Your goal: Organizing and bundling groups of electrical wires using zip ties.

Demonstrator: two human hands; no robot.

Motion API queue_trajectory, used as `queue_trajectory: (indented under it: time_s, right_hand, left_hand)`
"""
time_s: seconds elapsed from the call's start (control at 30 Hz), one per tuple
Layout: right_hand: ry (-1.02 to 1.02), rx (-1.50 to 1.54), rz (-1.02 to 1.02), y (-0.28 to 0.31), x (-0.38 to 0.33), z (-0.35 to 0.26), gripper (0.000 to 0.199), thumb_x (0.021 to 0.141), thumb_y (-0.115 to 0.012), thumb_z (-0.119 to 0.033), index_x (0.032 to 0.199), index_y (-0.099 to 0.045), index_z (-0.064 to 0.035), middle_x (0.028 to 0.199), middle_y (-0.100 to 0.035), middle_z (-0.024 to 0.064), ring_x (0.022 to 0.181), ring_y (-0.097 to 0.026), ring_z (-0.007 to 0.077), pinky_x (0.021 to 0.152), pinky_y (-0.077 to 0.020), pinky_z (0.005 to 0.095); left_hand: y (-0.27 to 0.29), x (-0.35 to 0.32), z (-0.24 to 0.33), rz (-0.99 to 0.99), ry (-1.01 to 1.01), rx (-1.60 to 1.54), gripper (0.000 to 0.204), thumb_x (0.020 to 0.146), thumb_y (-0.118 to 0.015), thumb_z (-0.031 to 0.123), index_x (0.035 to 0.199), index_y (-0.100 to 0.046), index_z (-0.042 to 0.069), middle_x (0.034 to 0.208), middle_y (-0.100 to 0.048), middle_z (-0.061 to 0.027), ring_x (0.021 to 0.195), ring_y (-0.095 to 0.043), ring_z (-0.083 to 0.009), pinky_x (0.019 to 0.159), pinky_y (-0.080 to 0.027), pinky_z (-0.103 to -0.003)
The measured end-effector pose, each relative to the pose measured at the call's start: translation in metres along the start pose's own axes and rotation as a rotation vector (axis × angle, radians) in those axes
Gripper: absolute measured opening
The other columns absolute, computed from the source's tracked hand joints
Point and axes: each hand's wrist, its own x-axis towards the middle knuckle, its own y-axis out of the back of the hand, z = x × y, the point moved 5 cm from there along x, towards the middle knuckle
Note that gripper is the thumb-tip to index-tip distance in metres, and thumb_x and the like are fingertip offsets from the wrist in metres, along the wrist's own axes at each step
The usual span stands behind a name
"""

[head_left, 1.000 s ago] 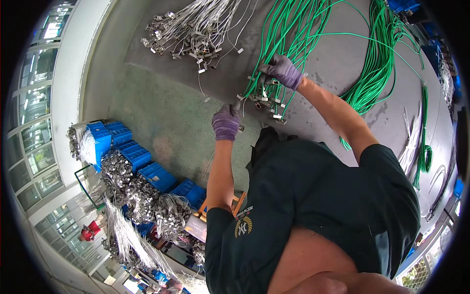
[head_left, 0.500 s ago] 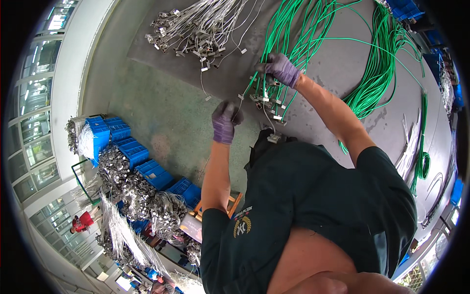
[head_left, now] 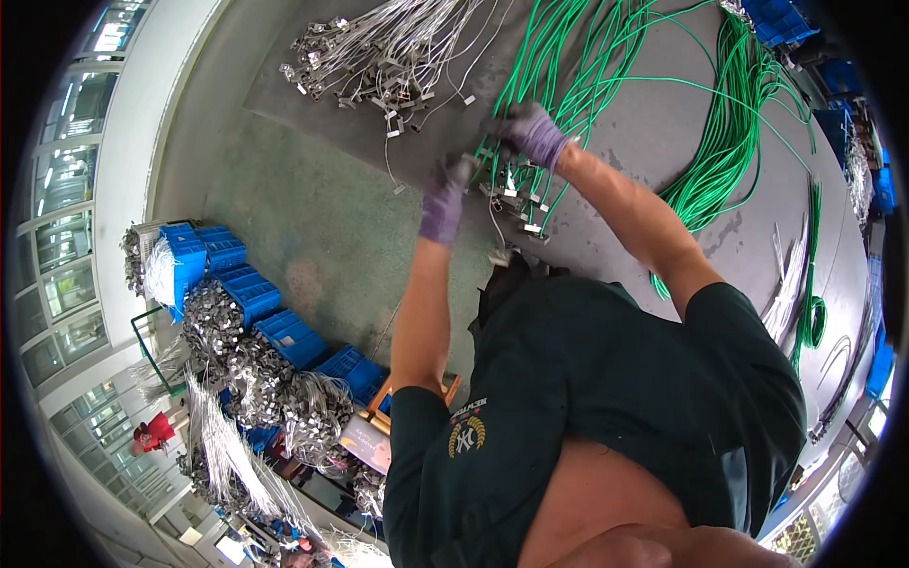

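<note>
A: Biggest first. What are you noting?

B: Grey table (head_left: pixel 644 128), spreading over the upper middle and right. Greenish floor (head_left: pixel 303 218) is running along its left edge. Blue crates (head_left: pixel 254 295) are standing in a row beyond, well apart from the table, with heaps of metal-ended wires (head_left: pixel 256 379) lying beside them.

A: And on the table?

B: Thick green bundle (head_left: pixel 724 156) lying to the right. Looser green cables (head_left: pixel 542 66) are fanning down the middle, their near ends reaching the table's edge, close to the person. White cables (head_left: pixel 407 47) are lying to the left of them, ends toward the floor side.

A: The hands?

B: Both wearing purple-grey gloves. Right hand (head_left: pixel 530 133) is resting over the near part of the loose green cables, fingers curling inward — can't tell whether they're closing on one. Left hand (head_left: pixel 447 194) is sitting just left of those cable ends, fingers bending, tips blurring; can't tell if they're gripping anything.

A: Smallest?

B: Metal connectors (head_left: pixel 511 192) — clustering below the right hand, at the green cables' near ends. One thin wire (head_left: pixel 496 227) is hanging from there toward the person's lap.
</note>
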Motion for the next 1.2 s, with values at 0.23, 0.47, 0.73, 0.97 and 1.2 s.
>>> queue_trajectory:
  time_s: [0.23,0.47,0.73,0.97,1.2]
  right_hand:
    - [-0.018,0.151,0.039,0.039,0.03,0.011,0.028,0.082,-0.064,-0.027,0.082,-0.062,0.0009,0.062,-0.061,0.0064,0.049,-0.057,0.0131,0.045,-0.0464,0.0239]
    - [-0.021,0.154,-0.111,0.033,0.016,0.012,0.028,0.081,-0.065,-0.024,0.086,-0.06,0.0027,0.067,-0.063,0.0082,0.051,-0.06,0.0143,0.047,-0.0504,0.0252]
    - [-0.085,0.015,-0.131,0.04,0.008,0.018,0.028,0.08,-0.066,-0.025,0.078,-0.059,0.0022,0.066,-0.062,0.0085,0.047,-0.058,0.0143,0.042,-0.0474,0.0256]
    - [-0.012,0.228,-0.227,-0.005,-0.027,0.041,0.028,0.079,-0.067,-0.022,0.08,-0.062,0.0048,0.064,-0.064,0.012,0.048,-0.061,0.0161,0.041,-0.0498,0.0264]
    - [-0.156,0.092,-0.129,-0.019,-0.024,0.064,0.028,0.081,-0.062,-0.021,0.07,-0.061,0.0048,0.055,-0.061,0.0108,0.044,-0.06,0.0173,0.04,-0.0481,0.0276]
  left_hand:
    - [-0.019,-0.054,-0.018,-0.225,0.094,-0.306,0.048,0.082,-0.064,0.037,0.113,-0.055,0.002,0.082,-0.058,-0.0047,0.073,-0.052,-0.0107,0.061,-0.044,-0.026]
    - [-0.028,-0.052,-0.004,-0.148,-0.018,0.088,0.033,0.085,-0.061,0.017,0.115,-0.052,0.008,0.067,-0.055,-0.0014,0.051,-0.051,-0.0079,0.043,-0.041,-0.024]
    - [-0.023,-0.042,0.005,-0.08,0.199,0.184,0.018,0.084,-0.061,0.022,0.095,-0.06,0.008,0.056,-0.046,0.0009,0.045,-0.045,-0.0083,0.037,-0.037,-0.026]
    - [-0.008,-0.025,-0.03,0.358,0.203,-0.954,0.021,0.084,-0.059,0.027,0.087,-0.061,0.006,0.05,-0.034,0.0044,0.04,-0.033,-0.0077,0.033,-0.026,-0.024]
    - [-0.021,0.0,-0.021,0.361,0.024,-0.496,0.026,0.083,-0.061,0.03,0.09,-0.059,0.005,0.051,-0.036,0.003,0.047,-0.034,-0.0101,0.045,-0.03,-0.026]
